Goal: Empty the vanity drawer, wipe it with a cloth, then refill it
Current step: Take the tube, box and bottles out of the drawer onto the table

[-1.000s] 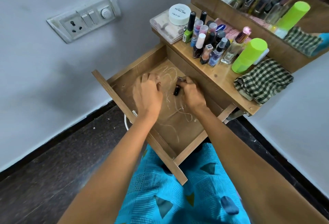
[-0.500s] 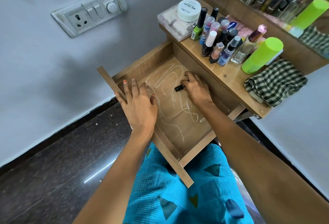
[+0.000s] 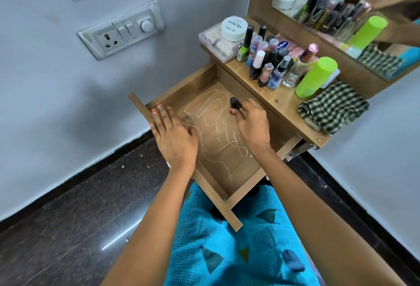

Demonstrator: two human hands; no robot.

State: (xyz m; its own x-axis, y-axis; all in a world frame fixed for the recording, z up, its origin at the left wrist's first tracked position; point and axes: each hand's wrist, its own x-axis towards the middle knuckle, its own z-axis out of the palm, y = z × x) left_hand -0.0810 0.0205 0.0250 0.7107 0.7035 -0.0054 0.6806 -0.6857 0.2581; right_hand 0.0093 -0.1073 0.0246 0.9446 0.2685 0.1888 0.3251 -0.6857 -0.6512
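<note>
Nearest the camera, the left hand (image 3: 173,137) lies flat with fingers spread over the front-left corner of the drawer (image 3: 205,177), palm over the front rail, gripping nothing. Beside its fingertips on the drawer floor there's a faint clear shape, too blurred to name.

Further in, the right hand (image 3: 251,124) has its fingertips pinched on a small dark bottle (image 3: 234,103), raised near the drawer's back-right edge, just under the counter (image 3: 279,101) lip. That looks like the last piece out; the floor shows only pale dusty streaks. The bottle should be light, rigid and glossy, probably glass, so slippery and breakable. Best held around the body rather than the cap, and set down upright.

Up on the counter, the crowd of bottles (image 3: 270,65) stands packed together, leaving little room; a tight landing could topple neighbours. The lime-green tumbler (image 3: 316,77) sits to their right, and the checked cloth (image 3: 333,108) lies bunched at the counter's right end, soft and easy to grab anywhere.
</note>
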